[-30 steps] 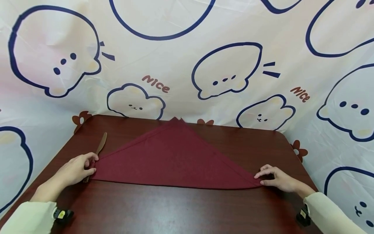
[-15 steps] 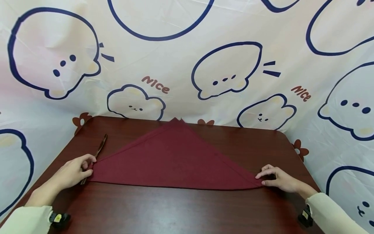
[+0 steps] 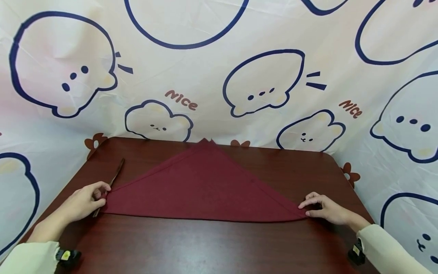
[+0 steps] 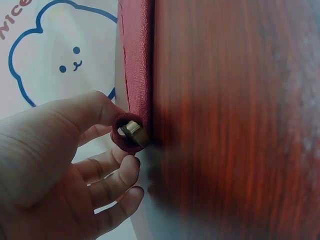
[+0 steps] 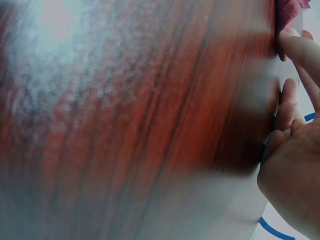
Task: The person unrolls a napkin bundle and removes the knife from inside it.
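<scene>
A dark red cloth napkin [image 3: 205, 186], folded into a triangle, lies on the table with its peak away from me. At its left corner my left hand [image 3: 82, 199] pinches the cloth around a gold-coloured table knife [image 3: 118, 173]. The knife's blade points to the back, seen nearly edge-on. In the left wrist view, the napkin's edge [image 4: 136, 60] curls round the knife's handle end [image 4: 132, 129], between thumb and fingers. My right hand [image 3: 326, 209] holds the napkin's right corner between thumb and fingers. The right wrist view shows only a bit of that corner [image 5: 287, 15].
The dark brown wooden table [image 3: 191, 247] has rounded back corners. A white curtain [image 3: 212, 76] with blue cartoon outlines hangs behind it and along both sides. The table's surface in front of the napkin reflects light.
The knife has rolled from showing its flat side to nearly edge-on, with the napkin's left corner curling round it. My left hand has shifted slightly left; the right stays at its corner.
</scene>
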{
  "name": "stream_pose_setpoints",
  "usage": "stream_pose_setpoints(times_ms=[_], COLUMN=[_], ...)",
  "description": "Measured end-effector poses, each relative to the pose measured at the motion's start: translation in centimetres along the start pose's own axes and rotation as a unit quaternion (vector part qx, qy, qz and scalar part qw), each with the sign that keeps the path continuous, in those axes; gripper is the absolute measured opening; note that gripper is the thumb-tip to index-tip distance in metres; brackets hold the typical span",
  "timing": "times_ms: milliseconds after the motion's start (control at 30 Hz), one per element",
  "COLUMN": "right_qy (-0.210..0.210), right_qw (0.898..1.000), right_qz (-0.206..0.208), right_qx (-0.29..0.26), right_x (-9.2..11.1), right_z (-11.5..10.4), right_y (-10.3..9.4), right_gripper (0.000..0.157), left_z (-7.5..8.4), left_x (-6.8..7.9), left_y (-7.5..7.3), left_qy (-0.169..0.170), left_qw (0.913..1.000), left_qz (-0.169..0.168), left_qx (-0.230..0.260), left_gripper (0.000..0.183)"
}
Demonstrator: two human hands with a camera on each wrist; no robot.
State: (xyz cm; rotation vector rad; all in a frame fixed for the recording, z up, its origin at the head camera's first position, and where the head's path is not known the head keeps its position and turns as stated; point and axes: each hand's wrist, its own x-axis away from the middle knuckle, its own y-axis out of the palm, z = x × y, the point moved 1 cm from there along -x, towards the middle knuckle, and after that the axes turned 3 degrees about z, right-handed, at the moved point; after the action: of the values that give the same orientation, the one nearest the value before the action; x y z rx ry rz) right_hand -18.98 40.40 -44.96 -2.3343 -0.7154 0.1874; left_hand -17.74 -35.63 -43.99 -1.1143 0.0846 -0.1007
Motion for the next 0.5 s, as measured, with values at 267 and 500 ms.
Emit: stream_pose_setpoints(times_ms=[267,500], right_qy=[0.017,0.015], right_qw=[1.0,1.0], right_qz=[0.002,0.005], right_qx=[0.022,0.014], right_x=[-0.01,-0.02], right_z=[0.23,0.29], right_y=[0.08,0.13], right_gripper=[0.021,0.021], left_z=[-0.26,-0.99], left_x=[-0.01,0.25], left_y=[-0.41,-0.77], left_qy=[-0.016,-0.023], left_qw=[0.9998,0.9996], left_qz=[-0.003,-0.004], left_qx=[-0.006,-0.013], left_gripper=[0.026,0.023])
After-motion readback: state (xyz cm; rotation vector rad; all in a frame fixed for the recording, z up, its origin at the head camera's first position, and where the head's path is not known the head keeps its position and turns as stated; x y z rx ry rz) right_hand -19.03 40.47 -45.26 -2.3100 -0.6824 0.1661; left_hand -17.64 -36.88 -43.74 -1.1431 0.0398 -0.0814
